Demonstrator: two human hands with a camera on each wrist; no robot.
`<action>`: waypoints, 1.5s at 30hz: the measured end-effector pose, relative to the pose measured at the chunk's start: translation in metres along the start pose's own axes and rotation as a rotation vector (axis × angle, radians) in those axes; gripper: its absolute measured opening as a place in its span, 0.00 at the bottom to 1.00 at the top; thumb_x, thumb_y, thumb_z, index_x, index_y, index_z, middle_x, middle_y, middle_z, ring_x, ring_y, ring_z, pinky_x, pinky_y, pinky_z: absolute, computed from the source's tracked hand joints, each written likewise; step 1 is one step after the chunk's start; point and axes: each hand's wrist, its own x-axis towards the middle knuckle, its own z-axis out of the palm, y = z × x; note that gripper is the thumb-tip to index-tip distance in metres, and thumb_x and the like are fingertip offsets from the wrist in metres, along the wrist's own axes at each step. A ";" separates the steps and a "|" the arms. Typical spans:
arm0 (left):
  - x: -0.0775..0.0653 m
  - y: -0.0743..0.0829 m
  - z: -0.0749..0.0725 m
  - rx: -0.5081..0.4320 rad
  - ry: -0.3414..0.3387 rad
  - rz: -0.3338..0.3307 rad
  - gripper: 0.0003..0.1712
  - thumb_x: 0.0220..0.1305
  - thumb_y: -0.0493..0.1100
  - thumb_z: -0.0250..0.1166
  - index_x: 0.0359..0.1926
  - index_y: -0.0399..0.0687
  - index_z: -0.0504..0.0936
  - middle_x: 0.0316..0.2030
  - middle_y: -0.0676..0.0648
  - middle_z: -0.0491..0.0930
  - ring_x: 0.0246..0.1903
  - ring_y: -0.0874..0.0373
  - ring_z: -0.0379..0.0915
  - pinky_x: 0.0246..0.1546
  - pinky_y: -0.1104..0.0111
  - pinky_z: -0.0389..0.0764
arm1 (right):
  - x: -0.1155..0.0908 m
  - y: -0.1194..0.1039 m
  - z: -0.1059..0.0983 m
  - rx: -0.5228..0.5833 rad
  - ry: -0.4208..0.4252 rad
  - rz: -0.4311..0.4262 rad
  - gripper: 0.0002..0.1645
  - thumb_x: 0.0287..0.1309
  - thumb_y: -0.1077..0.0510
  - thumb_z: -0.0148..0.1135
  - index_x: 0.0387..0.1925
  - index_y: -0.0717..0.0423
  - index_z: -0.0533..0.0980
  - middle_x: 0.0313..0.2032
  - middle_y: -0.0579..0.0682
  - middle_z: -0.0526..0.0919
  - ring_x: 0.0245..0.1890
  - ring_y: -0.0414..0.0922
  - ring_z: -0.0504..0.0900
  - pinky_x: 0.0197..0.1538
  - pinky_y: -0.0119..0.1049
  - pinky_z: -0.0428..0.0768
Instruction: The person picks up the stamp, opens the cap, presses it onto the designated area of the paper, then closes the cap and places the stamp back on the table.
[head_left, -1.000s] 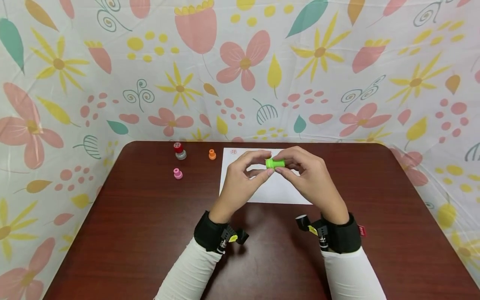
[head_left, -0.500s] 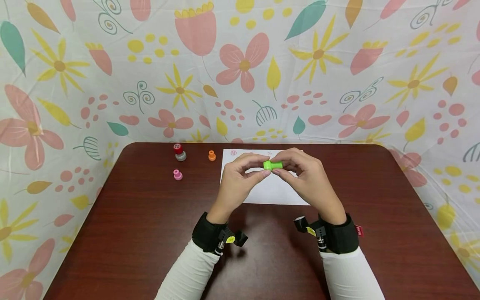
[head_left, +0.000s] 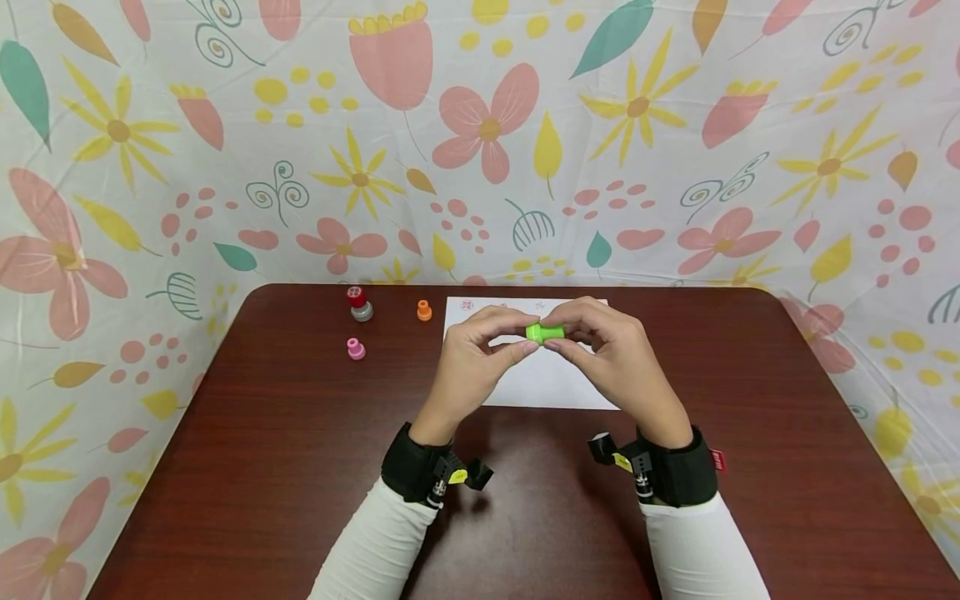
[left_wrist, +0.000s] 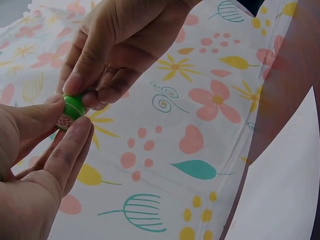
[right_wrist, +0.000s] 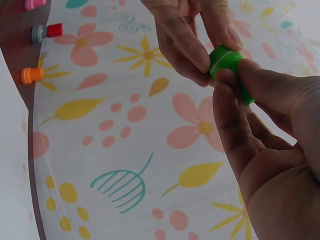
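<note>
A bright green toy stamp (head_left: pixel 545 333) is held sideways above the white paper (head_left: pixel 555 385). My left hand (head_left: pixel 471 354) pinches its wider end between thumb and fingers. On the narrower handle, the thumb and fingers of my right hand (head_left: pixel 617 348) keep a grip. Small reddish writing shows on the stamp's end (left_wrist: pixel 65 121) in the left wrist view. A pale seam rings the wider end of the green stamp (right_wrist: pixel 226 60) in the right wrist view. Small red printed marks (head_left: pixel 467 305) run along the paper's top edge, partly hidden by the hands.
To the left on the brown table (head_left: pixel 300 467) stand an orange stamp (head_left: pixel 424 311), a pink stamp (head_left: pixel 356 349) and a red-and-grey stamp (head_left: pixel 360 305). A flower-patterned cloth (head_left: pixel 487 200) hangs behind the table's back edge.
Both hands have shifted slightly left and down with the green stamp. Its wider end has turned a little. The other stamps have stayed put.
</note>
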 end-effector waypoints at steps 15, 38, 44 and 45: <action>-0.001 0.000 0.003 0.020 0.101 0.047 0.14 0.61 0.29 0.73 0.49 0.32 0.88 0.48 0.36 0.85 0.50 0.52 0.83 0.48 0.60 0.89 | 0.002 -0.005 0.009 -0.013 0.092 -0.059 0.17 0.53 0.72 0.74 0.44 0.56 0.85 0.43 0.51 0.87 0.37 0.39 0.76 0.39 0.22 0.76; 0.001 0.009 -0.013 0.029 0.170 0.058 0.17 0.59 0.28 0.74 0.50 0.32 0.87 0.47 0.38 0.84 0.48 0.51 0.83 0.48 0.60 0.89 | 0.002 0.016 -0.005 -0.253 0.159 -0.037 0.16 0.52 0.70 0.77 0.43 0.56 0.85 0.42 0.49 0.87 0.38 0.43 0.83 0.46 0.17 0.76; 0.003 0.012 -0.018 0.060 0.184 0.085 0.15 0.58 0.29 0.75 0.48 0.34 0.89 0.47 0.39 0.85 0.47 0.52 0.82 0.47 0.59 0.89 | 0.006 0.038 -0.015 -0.393 0.101 -0.052 0.15 0.54 0.70 0.76 0.43 0.57 0.85 0.41 0.50 0.85 0.35 0.43 0.79 0.38 0.25 0.70; 0.003 0.012 -0.019 0.062 0.183 0.088 0.15 0.58 0.29 0.75 0.48 0.34 0.89 0.47 0.39 0.85 0.47 0.52 0.82 0.47 0.59 0.89 | 0.008 0.042 -0.016 -0.405 0.093 -0.061 0.15 0.54 0.70 0.76 0.43 0.57 0.85 0.40 0.50 0.84 0.33 0.43 0.79 0.37 0.25 0.69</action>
